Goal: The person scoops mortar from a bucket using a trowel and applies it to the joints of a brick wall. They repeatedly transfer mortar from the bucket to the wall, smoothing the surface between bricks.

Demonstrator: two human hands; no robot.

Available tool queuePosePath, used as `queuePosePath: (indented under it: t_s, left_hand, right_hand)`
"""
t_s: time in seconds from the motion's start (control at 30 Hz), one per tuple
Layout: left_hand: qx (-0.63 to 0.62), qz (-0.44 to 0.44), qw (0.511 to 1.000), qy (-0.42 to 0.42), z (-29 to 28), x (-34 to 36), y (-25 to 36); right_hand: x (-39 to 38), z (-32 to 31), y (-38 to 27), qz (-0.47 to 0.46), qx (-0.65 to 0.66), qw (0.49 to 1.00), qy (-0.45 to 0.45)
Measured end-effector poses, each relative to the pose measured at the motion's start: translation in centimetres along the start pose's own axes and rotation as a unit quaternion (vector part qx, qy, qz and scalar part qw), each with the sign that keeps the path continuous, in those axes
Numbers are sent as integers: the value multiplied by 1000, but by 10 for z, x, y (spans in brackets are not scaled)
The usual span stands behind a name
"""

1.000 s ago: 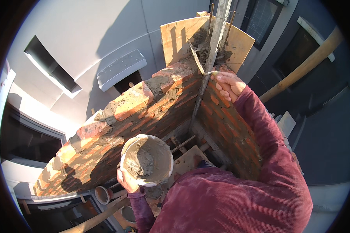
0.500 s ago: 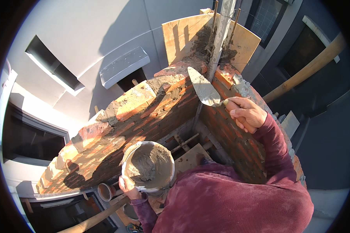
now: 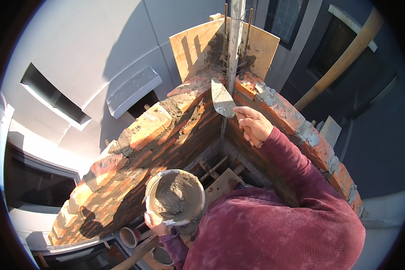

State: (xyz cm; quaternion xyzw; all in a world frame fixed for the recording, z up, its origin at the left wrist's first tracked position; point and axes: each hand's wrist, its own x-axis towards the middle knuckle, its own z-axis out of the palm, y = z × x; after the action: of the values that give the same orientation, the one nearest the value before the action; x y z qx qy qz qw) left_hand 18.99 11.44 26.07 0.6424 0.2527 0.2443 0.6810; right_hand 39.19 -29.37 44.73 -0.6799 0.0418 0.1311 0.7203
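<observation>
My right hand is closed around the wooden handle of a pointing trowel. The grey-smeared blade points away from me, close to the inner corner where two brick walls meet, beside an upright metal post. Whether the blade touches the brick I cannot tell. Low on the left, my left hand grips the rim of a white bucket. Wet grey mortar is heaped inside it. The left brick wall has mortar along its uneven top; the right brick wall carries mortar patches.
Plywood boards stand behind the corner, with thin rods beside the post. A wooden pole slants at the right. Below lie planks, a small bucket and another container. A grey building wall rises at the left.
The view has shifted, so the walls and post appear further left. My right hand and the trowel are closer to the inner corner of the walls. The left hand still holds the bucket.
</observation>
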Motion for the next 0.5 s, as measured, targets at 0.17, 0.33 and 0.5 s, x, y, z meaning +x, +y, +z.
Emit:
queuePosePath:
  t_s: [0.17, 0.33, 0.5]
  left_hand:
    - [-7, -16, 1000, -19, -23, 6, -10]
    - [145, 27, 989, -26, -21, 14, -16]
    - [159, 41, 986, 11, -31, 13, -26]
  right_hand:
    - [-47, -45, 3, -336, -509, 762, 215]
    - [25, -84, -11, -257, -549, 724, 329]
    - [60, -89, -23, -287, -482, 723, 402]
